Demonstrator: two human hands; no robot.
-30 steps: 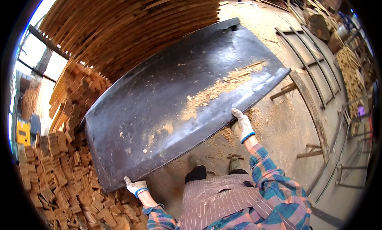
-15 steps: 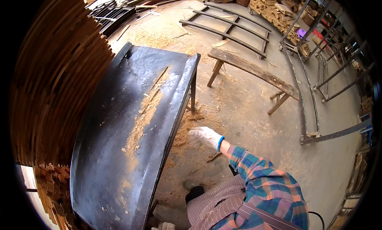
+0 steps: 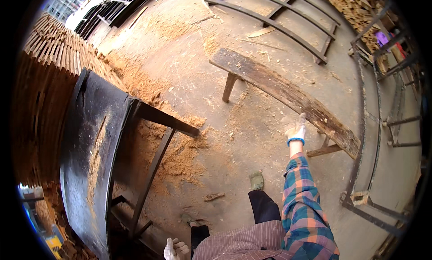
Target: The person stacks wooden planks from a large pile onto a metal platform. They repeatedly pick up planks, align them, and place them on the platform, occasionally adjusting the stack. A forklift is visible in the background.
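Right hand, white work glove w/ blue cuff, arm extended fwd in plaid sleeve. Fingers loosely open, nothing gripped; fingertips point at the near long edge of the wooden bench, about mid-length. Contact w/ the edge: cannot tell.

Left hand, also gloved, low at the person's side, at the bottom edge of the view. Fingers curled; whether it holds anything cannot be told. Nearest item: lower frame bar of the metal table.

Wooden bench: weathered plank on splayed legs, standing on the concrete floor, running diagonally from upper centre to right.

Metal table: dark sheet top w/ sawdust streaks, steel legs and cross-braces visible, left of the person. Sawdust piles on the floor under and beside it.

Stacked wood strips behind the table's far edge. Metal ladder-type frames lie flat on the floor beyond the bench's far end.
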